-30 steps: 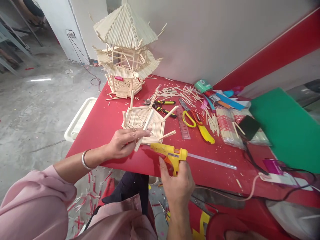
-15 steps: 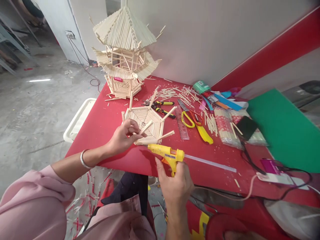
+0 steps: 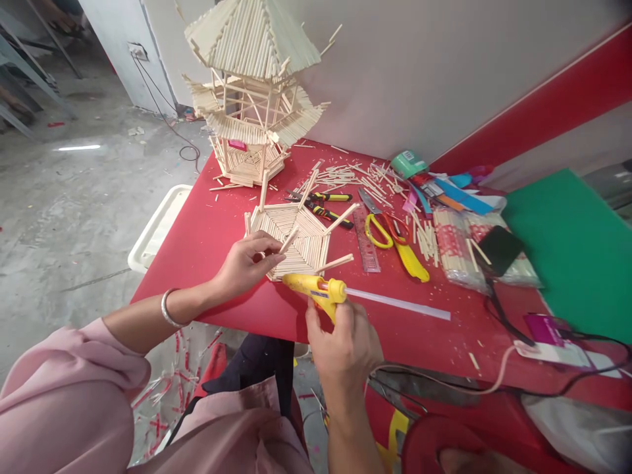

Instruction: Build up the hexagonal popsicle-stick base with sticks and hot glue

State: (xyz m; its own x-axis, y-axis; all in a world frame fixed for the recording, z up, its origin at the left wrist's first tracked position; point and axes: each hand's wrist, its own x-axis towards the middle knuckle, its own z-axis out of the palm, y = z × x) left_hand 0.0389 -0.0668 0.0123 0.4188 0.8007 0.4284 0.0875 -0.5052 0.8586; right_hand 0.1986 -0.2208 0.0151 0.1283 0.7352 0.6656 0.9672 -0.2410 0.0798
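Close to the front edge of the red table [image 3: 207, 237], the left hand [image 3: 247, 263] pinches a short pale wooden stick [image 3: 291, 238] onto the flat hexagonal panel of wooden sticks [image 3: 309, 240]. The right hand [image 3: 343, 345] is wrapped around the yellow glue gun [image 3: 313, 288], its nozzle just beside the panel's near rim. Bare tabletop lies to the left, yellow-handled scissors [image 3: 378, 234] crowd the right, and a tall stick-built pagoda model [image 3: 251, 99] stands behind.

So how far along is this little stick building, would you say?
The two-tiered tower at the back stands built, roofs included. The flat hexagon panel looks fully laid, with a few posts sticking up. In hand: the left hand pinches a stick over the panel while the right hand holds the glue gun, nozzle toward it. Loose sticks and wrapped packs suggest more remains, probably further posts.
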